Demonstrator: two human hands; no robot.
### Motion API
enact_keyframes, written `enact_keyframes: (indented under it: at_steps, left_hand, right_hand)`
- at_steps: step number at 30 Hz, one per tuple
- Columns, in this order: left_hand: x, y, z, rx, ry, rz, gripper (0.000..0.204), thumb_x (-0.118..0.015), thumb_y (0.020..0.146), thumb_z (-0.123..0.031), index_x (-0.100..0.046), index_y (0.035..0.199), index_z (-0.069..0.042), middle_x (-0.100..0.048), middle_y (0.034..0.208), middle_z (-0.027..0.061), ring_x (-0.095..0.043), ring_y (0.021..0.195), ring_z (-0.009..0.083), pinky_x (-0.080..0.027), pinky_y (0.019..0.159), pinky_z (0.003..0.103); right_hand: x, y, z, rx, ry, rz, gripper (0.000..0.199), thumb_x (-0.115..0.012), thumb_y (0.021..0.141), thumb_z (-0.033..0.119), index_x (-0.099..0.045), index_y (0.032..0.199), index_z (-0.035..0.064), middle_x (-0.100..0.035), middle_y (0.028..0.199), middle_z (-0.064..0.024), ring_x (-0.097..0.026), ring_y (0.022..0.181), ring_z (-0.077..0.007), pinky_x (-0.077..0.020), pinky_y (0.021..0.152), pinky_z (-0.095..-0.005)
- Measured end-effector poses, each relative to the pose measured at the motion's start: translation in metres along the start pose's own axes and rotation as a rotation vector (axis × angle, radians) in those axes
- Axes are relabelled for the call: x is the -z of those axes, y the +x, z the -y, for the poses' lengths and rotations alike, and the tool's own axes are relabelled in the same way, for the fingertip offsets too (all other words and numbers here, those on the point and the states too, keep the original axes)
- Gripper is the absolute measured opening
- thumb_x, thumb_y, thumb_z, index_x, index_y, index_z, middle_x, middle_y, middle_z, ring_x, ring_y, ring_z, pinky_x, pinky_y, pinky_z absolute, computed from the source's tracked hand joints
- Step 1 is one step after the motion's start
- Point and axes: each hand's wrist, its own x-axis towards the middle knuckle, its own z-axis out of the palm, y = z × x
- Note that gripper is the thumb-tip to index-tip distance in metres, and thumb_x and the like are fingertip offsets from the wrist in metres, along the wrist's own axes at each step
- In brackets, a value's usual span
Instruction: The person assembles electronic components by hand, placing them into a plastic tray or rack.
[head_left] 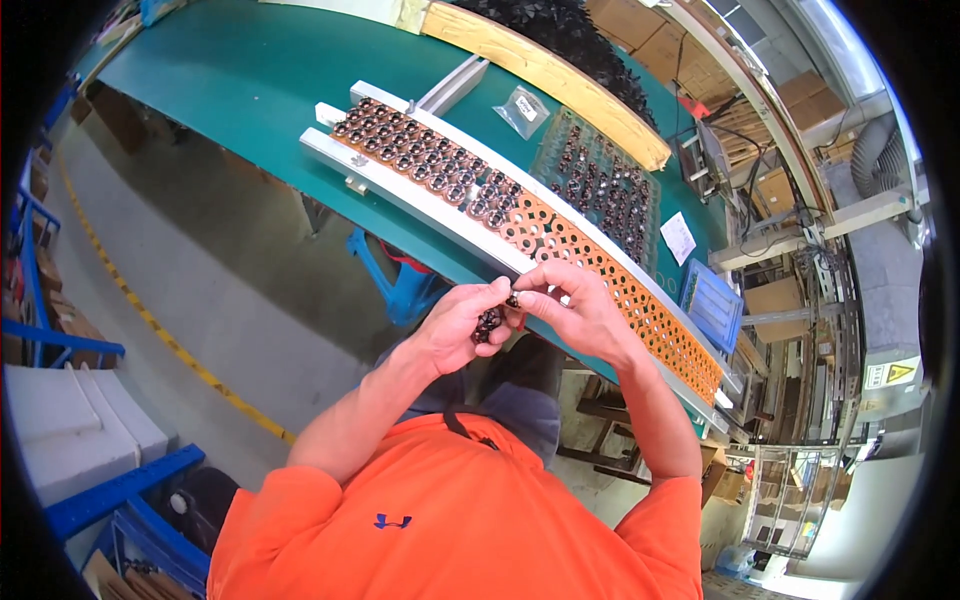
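My left hand (458, 328) is cupped around a small cluster of dark, shiny round parts (488, 324). Against its fingertips, my right hand (575, 308) pinches one more small dark part (513, 299) between thumb and fingers. Both hands are held at the near edge of a long frame with pale metal rails (425, 212). Orange boards (640, 310) full of round holes lie in a row between the rails. Toward the far left end, similar dark round parts (410, 150) sit in rows on the boards; to the right, the holes are bare.
Behind the frame, a translucent tray (612, 180) holds many dark parts beside a small plastic bag (522, 111). A blue tray (712, 307) and a paper slip (678, 238) lie on the green table (240, 75). Below the table edge stands a blue stool (400, 285).
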Motion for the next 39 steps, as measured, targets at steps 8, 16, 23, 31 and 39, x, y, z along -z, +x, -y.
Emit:
enact_keyframes:
  at_steps: [8, 16, 23, 31, 39]
  left_hand:
    - [0.000, 0.000, -0.004, -0.080, 0.144, -0.038, 0.029, -0.060, 0.096, -0.033, -0.062, 0.089, -0.005, -0.059, 0.077, 0.0025, -0.049, 0.057, 0.0060, -0.033, 0.041, 0.019]
    - [-0.004, 0.006, -0.003, -0.148, 0.126, -0.073, 0.034, -0.058, 0.097, -0.037, -0.063, 0.094, -0.003, -0.058, 0.077, 0.0022, -0.050, 0.055, 0.0083, -0.034, 0.041, 0.021]
    - [-0.002, 0.008, -0.001, -0.076, 0.005, -0.161, 0.045, -0.045, 0.102, -0.042, -0.061, 0.101, 0.001, -0.057, 0.078, 0.0045, -0.051, 0.058, 0.0109, -0.036, 0.043, 0.023]
    - [0.006, 0.006, 0.000, -0.071, -0.014, -0.197, 0.043, -0.046, 0.102, -0.040, -0.061, 0.102, 0.000, -0.057, 0.078, 0.0037, -0.051, 0.058, 0.0108, -0.036, 0.044, 0.023]
    - [0.008, 0.004, 0.000, -0.078, -0.027, -0.202, 0.043, -0.046, 0.102, -0.041, -0.061, 0.101, -0.001, -0.057, 0.078, 0.0033, -0.050, 0.058, 0.0106, -0.036, 0.044, 0.023]
  right_hand:
    - [0.002, 0.009, -0.015, -0.130, 0.249, 0.141, 0.012, -0.065, 0.090, 0.012, -0.068, 0.093, 0.0013, -0.068, 0.079, -0.0022, -0.061, 0.070, -0.0082, -0.0475, 0.061, -0.0247]
    - [0.010, 0.015, -0.015, -0.140, 0.306, 0.163, 0.005, -0.060, 0.093, 0.006, -0.061, 0.092, 0.0008, -0.062, 0.088, -0.0024, -0.064, 0.080, -0.0131, -0.0507, 0.071, -0.0274]
    - [0.031, 0.061, -0.036, 0.373, -0.635, -0.482, 0.009, -0.063, 0.082, 0.001, -0.061, 0.089, 0.0047, -0.059, 0.091, -0.0129, -0.056, 0.092, -0.0323, -0.0470, 0.078, -0.0409]
    - [0.019, 0.079, -0.044, 0.394, -0.752, -0.446, 0.007, -0.062, 0.083, 0.003, -0.062, 0.091, 0.0045, -0.059, 0.093, -0.0122, -0.056, 0.090, -0.0310, -0.0485, 0.077, -0.0405]
    - [0.016, 0.082, -0.049, 0.404, -0.788, -0.427, 0.006, -0.062, 0.083, 0.003, -0.062, 0.089, 0.0046, -0.060, 0.094, -0.0113, -0.057, 0.091, -0.0315, -0.0484, 0.077, -0.0406]
